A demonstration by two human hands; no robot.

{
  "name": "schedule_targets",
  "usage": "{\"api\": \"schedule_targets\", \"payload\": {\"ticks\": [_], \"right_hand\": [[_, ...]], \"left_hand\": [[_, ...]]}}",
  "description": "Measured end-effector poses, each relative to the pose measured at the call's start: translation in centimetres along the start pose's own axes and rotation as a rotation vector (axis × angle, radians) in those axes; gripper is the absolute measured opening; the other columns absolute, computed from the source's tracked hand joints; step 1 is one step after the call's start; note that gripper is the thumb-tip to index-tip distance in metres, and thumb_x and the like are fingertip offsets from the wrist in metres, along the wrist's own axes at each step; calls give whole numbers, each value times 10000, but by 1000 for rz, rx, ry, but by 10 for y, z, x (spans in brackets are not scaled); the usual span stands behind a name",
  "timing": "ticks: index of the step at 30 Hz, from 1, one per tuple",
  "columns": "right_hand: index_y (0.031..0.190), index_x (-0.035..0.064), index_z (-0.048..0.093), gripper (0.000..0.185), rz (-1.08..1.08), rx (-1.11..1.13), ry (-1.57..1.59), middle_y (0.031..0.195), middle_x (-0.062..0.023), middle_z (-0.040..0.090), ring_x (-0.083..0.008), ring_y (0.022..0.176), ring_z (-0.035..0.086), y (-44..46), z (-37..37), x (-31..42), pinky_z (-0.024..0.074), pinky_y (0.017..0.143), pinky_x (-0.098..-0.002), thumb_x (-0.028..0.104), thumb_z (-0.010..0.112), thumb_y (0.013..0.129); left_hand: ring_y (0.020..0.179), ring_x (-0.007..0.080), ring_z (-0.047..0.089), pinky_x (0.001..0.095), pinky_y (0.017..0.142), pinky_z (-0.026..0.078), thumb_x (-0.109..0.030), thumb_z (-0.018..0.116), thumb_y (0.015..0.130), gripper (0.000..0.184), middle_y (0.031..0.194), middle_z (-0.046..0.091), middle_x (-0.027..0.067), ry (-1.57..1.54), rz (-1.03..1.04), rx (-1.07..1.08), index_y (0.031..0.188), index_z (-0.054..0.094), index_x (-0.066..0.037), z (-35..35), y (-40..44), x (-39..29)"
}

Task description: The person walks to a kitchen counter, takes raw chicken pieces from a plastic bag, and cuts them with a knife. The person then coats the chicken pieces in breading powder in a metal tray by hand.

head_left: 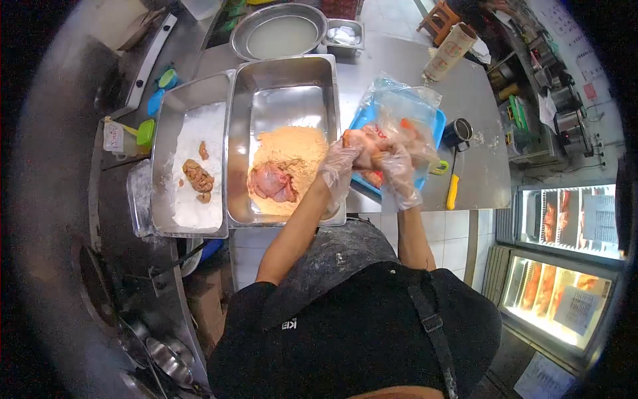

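My left hand (337, 167) and my right hand (397, 174) both wear clear plastic gloves. Between them they grip a piece of raw chicken (365, 147), fingers closed on it from either side. Beneath is a blue tray (438, 128) lined with a clear plastic bag (392, 93), where more raw meat (372, 178) shows, partly hidden by my hands. Left of my hands, a deep steel pan (282, 74) contains orange-tan breading (292, 141), and another raw chicken piece (271, 183) lies on that coating.
Further left, a steel pan (193, 94) holds white flour and small coated pieces (199, 178). Behind stands a round basin of cloudy liquid (282, 36). Right of the tray are a dark metal cup (457, 133), a yellow-handled knife (453, 189) and a printed roll (450, 52).
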State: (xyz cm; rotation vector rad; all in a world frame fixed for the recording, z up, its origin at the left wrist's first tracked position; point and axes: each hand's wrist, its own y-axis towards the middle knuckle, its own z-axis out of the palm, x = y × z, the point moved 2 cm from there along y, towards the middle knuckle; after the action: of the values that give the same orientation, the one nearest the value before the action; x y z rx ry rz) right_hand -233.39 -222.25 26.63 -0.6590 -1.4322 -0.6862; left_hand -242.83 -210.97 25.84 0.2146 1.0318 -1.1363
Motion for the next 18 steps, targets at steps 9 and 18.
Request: {"api": "schedule_targets", "payload": {"ticks": [9, 18], "right_hand": [[958, -26, 584, 249, 230, -64, 514, 797, -19, 592, -80, 646, 548, -12, -16, -6, 462, 563, -194, -21, 672, 725], [962, 17, 604, 243, -384, 121, -386, 856, -106, 615, -178, 813, 576, 26, -12, -26, 459, 708, -274, 159, 636, 767]], "left_hand": [[804, 192, 606, 296, 584, 543, -207, 625, 815, 343, 939, 583, 55, 6, -137, 169, 1099, 501, -61, 1, 7, -4], [757, 131, 584, 258, 678, 496, -178, 587, 818, 331, 896, 591, 56, 113, -269, 345, 1100, 533, -13, 41, -4, -68]]}}
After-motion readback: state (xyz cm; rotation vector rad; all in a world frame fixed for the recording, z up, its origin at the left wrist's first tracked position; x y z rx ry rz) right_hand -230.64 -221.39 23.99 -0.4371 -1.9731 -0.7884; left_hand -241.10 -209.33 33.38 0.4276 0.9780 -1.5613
